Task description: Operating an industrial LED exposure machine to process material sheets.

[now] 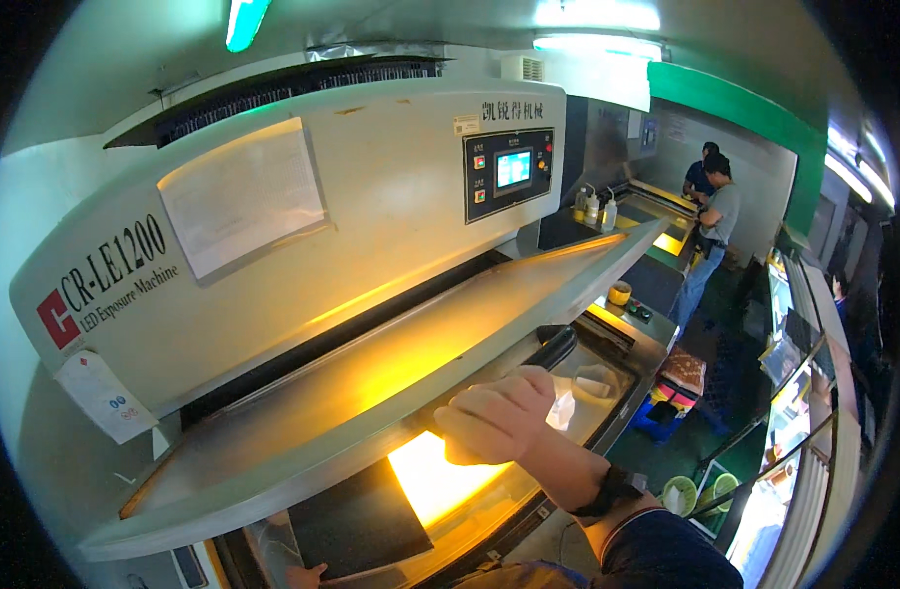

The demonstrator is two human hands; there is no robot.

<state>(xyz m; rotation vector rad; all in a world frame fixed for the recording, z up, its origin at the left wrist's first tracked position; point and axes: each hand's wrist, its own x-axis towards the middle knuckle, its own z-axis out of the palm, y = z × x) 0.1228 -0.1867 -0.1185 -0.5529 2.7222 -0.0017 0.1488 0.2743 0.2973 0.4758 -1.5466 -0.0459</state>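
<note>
My right hand point(499, 417) is closed in a fist at the front edge of the tilted lid point(411, 339). It grips the black handle point(558, 346), whose far end sticks out past my knuckles. Under the raised lid, a dark flat sheet point(362, 520) lies on the machine bed, beside a brightly lit yellow-white patch point(435, 476). At the lower edge of the view, my left hand point(306, 575) rests at the sheet's near left corner, its visible fingers stretched out. Most of that hand is cut off. A black band point(607, 491) circles my right wrist.
The exposure machine's pale housing point(371, 206) rises behind the lid, with a control screen point(513, 170). Bottles point(609, 216) and a yellow tape roll point(619, 293) stand farther right. Two people point(720, 201) work at another table. Green baskets point(679, 496) stand on the floor.
</note>
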